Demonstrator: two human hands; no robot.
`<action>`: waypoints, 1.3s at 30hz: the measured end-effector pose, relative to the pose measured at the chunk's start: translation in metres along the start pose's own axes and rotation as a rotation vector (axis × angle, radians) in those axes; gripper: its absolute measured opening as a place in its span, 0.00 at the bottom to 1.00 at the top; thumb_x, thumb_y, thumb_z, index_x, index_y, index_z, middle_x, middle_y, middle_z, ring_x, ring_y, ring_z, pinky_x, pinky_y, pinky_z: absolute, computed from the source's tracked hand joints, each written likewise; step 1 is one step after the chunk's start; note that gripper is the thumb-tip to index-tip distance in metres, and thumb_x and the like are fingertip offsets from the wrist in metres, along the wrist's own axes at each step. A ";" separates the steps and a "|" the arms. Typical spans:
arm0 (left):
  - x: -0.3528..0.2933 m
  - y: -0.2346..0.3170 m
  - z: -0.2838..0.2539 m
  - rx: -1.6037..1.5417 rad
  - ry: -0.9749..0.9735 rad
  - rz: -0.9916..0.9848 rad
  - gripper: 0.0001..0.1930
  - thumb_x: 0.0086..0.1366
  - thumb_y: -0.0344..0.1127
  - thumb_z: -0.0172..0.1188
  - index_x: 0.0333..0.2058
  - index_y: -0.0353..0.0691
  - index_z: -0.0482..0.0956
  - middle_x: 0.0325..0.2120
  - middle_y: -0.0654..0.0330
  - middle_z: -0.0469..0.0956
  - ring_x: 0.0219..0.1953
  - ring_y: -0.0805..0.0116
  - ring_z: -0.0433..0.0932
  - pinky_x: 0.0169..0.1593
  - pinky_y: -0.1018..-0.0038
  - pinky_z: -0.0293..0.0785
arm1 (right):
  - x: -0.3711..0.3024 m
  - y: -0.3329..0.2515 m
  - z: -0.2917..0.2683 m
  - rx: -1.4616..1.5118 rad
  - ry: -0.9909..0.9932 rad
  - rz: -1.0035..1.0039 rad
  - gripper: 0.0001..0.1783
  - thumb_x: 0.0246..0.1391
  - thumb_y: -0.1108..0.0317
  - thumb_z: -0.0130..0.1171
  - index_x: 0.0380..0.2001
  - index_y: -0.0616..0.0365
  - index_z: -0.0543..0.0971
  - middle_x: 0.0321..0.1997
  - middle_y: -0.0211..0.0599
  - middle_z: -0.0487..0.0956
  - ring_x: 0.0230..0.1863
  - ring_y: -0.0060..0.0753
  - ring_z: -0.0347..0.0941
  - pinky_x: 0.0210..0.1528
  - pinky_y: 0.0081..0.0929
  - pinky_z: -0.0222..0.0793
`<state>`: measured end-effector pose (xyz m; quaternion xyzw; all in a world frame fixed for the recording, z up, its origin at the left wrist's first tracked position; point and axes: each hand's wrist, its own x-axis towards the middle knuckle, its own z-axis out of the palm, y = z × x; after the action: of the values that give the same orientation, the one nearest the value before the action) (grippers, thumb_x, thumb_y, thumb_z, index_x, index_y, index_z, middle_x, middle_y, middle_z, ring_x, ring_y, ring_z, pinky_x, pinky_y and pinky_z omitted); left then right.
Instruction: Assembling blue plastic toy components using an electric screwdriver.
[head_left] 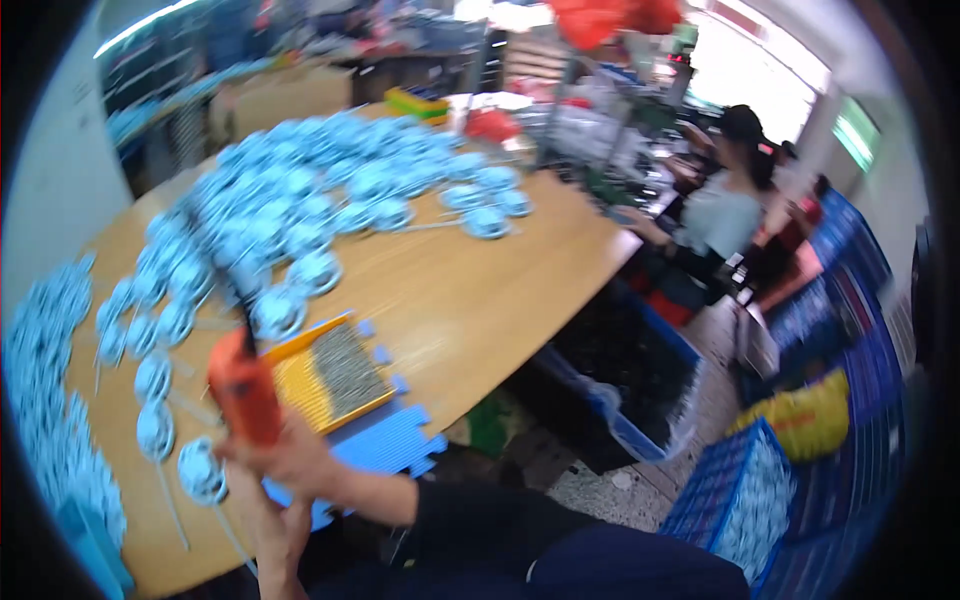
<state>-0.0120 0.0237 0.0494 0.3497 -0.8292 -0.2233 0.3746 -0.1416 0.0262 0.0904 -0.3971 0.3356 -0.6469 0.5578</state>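
My right hand [295,455] is wrapped around an orange electric screwdriver [245,390], whose dark upper end rises over the table and is smeared by motion. Just below it is my left hand [265,515], its fingers mostly hidden and blurred. Beside that hand lies a light blue round part [203,470] with a thin pale rod; whether the hand touches it I cannot tell. A yellow-orange tray [298,390] holding many small grey pieces, probably screws, rests on a blue foam mat [375,455] to the right of the screwdriver.
More light blue parts [290,190] heap across the wooden table [500,290], with flat blue pieces [50,370] along its left edge. A dark lined bin [640,390] and a blue crate [735,490] stand on the floor at right. A co-worker [725,210] sits beyond the table.
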 end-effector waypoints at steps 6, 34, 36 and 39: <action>0.011 -0.015 0.079 -0.262 0.062 -0.585 0.35 0.46 0.38 0.67 0.55 0.38 0.67 0.52 0.47 0.67 0.56 0.46 0.64 0.59 0.54 0.55 | -0.048 -0.005 -0.001 -0.087 0.027 -0.241 0.33 0.47 0.69 0.67 0.56 0.58 0.66 0.35 0.24 0.70 0.40 0.15 0.65 0.45 0.18 0.64; -0.021 0.006 0.050 0.182 -0.352 -0.130 0.23 0.52 0.34 0.66 0.47 0.38 0.72 0.44 0.48 0.72 0.49 0.50 0.70 0.53 0.62 0.67 | -0.064 -0.049 -0.060 -0.183 0.016 -0.046 0.26 0.47 0.69 0.66 0.49 0.60 0.69 0.41 0.31 0.74 0.43 0.22 0.67 0.46 0.21 0.63; -0.025 0.040 0.022 0.038 -0.249 0.224 0.24 0.50 0.33 0.67 0.48 0.37 0.73 0.44 0.45 0.72 0.48 0.44 0.70 0.51 0.59 0.66 | -0.066 -0.064 -0.060 -0.134 -0.108 0.028 0.34 0.47 0.71 0.64 0.58 0.59 0.65 0.51 0.29 0.73 0.52 0.16 0.64 0.56 0.20 0.60; -0.040 0.029 0.035 0.206 -0.353 0.230 0.26 0.52 0.42 0.66 0.50 0.40 0.73 0.49 0.46 0.69 0.52 0.45 0.67 0.55 0.53 0.60 | -0.055 -0.051 -0.080 -0.062 0.030 -0.275 0.31 0.48 0.69 0.65 0.56 0.61 0.69 0.52 0.32 0.72 0.52 0.19 0.64 0.55 0.21 0.60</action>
<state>-0.0324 0.0767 0.0270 0.2449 -0.9347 -0.1511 0.2089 -0.2329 0.0880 0.0909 -0.4466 0.3059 -0.7126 0.4463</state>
